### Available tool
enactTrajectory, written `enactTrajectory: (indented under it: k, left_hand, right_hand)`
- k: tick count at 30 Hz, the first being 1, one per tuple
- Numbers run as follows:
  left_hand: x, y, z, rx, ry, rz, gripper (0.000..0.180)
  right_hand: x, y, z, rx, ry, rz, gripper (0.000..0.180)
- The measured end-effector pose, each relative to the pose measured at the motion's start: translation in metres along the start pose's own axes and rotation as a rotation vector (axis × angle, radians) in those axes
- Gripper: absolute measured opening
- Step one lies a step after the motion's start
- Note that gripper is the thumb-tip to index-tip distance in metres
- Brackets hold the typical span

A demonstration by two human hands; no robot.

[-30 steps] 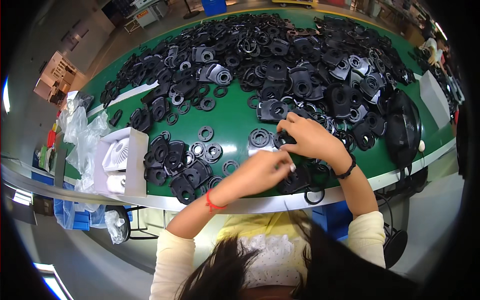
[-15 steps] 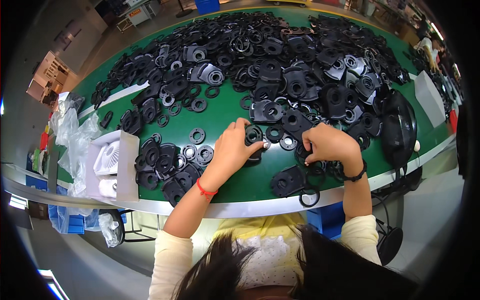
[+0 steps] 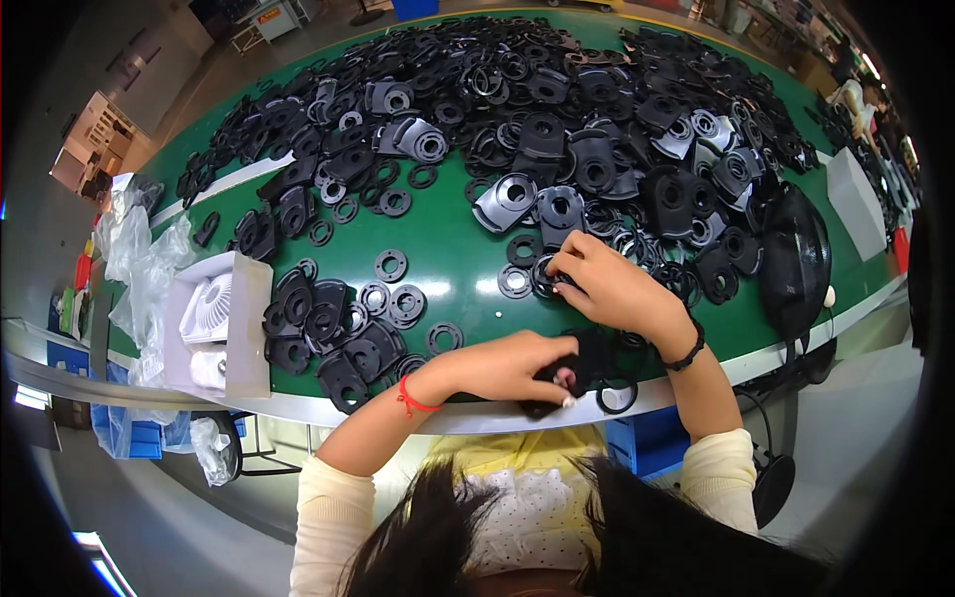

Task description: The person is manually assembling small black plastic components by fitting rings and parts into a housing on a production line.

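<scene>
Near the table's front edge, my left hand (image 3: pixel 512 368) is closed on a black plastic plate (image 3: pixel 591 354), blurred by motion and partly hidden by the fingers. My right hand (image 3: pixel 622 289) lies farther up, its fingertips pinched on a black ring (image 3: pixel 542 279) at the edge of the heap. Beside that ring are a grey flat ring (image 3: pixel 514 282) and another black ring (image 3: pixel 523 249). A thin black ring (image 3: pixel 617 397) rests at the front edge, close to the left hand's plate. Another flat ring (image 3: pixel 444 338) lies just above my left wrist.
A large heap of black plates and rings (image 3: pixel 547 90) covers the green table's (image 3: pixel 438 239) far side. At left are a smaller pile (image 3: pixel 338 338), a white box (image 3: pixel 254 338) holding a white fan, and clear plastic bags (image 3: pixel 149 269). A black mesh bag (image 3: pixel 796 259) stands right.
My left hand has moved down and right from the rings to the plate at the front edge, lifting it. My right hand has moved up and left to a ring. One flat ring now lies near my left wrist.
</scene>
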State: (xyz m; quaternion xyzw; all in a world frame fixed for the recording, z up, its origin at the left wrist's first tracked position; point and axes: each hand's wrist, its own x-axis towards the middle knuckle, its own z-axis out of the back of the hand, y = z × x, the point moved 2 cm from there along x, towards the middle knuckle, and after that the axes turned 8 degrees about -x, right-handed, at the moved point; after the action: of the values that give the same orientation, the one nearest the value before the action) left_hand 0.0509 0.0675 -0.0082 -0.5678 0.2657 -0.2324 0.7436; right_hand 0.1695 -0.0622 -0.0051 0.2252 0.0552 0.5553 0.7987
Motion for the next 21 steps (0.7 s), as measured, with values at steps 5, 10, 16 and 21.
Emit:
enactTrajectory:
  k: [5, 10, 16, 21]
  left_hand:
    - [-0.017, 0.008, 0.032, 0.118, -0.359, 0.155, 0.032]
    - [-0.031, 0.013, 0.058, 0.136, -0.747, 0.256, 0.033]
    - [-0.027, 0.022, 0.063, -0.350, -0.854, 0.150, 0.025]
    - [-0.023, 0.022, 0.062, -0.520, -0.897, 0.077, 0.025]
  right_hand:
    - [0.003, 0.000, -0.007, -0.033, -0.068, 0.013, 0.027]
    - [0.007, 0.003, -0.010, -0.064, -0.049, 0.022, 0.025]
    - [0.012, 0.004, -0.003, 0.083, -0.319, -0.046, 0.013]
    - [0.011, -0.007, 0.008, 0.317, -0.451, -0.262, 0.008]
